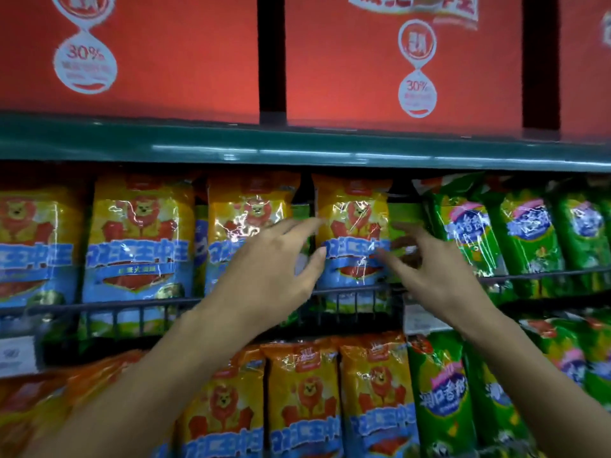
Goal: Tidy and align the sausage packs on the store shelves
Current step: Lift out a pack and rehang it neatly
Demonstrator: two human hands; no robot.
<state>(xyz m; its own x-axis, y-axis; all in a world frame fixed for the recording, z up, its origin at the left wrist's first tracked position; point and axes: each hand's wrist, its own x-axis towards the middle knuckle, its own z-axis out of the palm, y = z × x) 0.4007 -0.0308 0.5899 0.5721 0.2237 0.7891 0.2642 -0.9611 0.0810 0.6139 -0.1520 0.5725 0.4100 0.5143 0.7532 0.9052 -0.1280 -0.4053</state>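
Yellow-and-blue sausage packs with a lion picture stand in a row on the middle shelf behind a black wire rail point(109, 304). Both hands reach toward one of them, the rightmost yellow pack point(352, 226). My left hand point(274, 262) is at its left edge, fingers spread, thumb and forefinger touching the pack's side. My right hand point(426, 262) is at its right edge, fingers loosely bent and blurred; I cannot tell whether they touch the pack. Green sausage packs point(525, 233) fill the shelf to the right. More yellow packs point(304, 398) stand on the shelf below.
A green shelf edge point(297, 150) runs across above the packs, with red cartons point(380, 61) on top. More green packs point(439, 391) stand lower right. White price labels point(16, 353) sit on the lower shelf front at left.
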